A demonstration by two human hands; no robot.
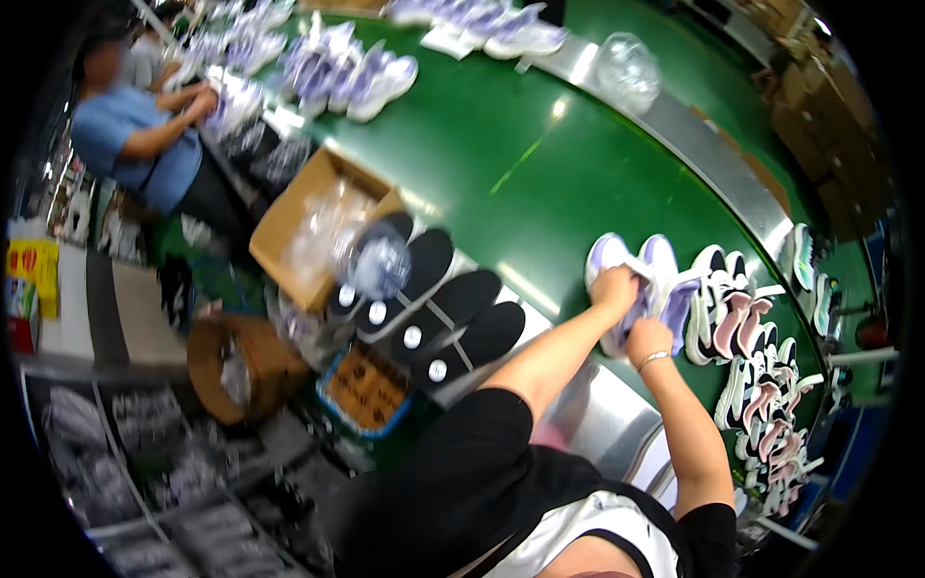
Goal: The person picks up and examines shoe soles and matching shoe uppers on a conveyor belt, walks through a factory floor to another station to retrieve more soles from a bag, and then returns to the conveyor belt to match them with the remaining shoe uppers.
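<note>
Two white-and-purple sneakers (657, 256) stand side by side on the green table, toes pointing away from me. My left hand (615, 287) is closed at the opening of the left sneaker (607, 252), near its tongue. Lower down, by the sneakers' heel end, my right hand (648, 339) is closed with its fingers at the shoe collar. The hands hide much of the shoe openings, so I cannot make out any small thing between the fingers.
Black insoles (464, 310) with round white stickers lie left of my arms. Beyond them stands a cardboard box (301, 207) of clear plastic wrap. Several black, white and pink sneakers (737, 313) line the right side. A co-worker (145, 135) handles a purple shoe at the far left.
</note>
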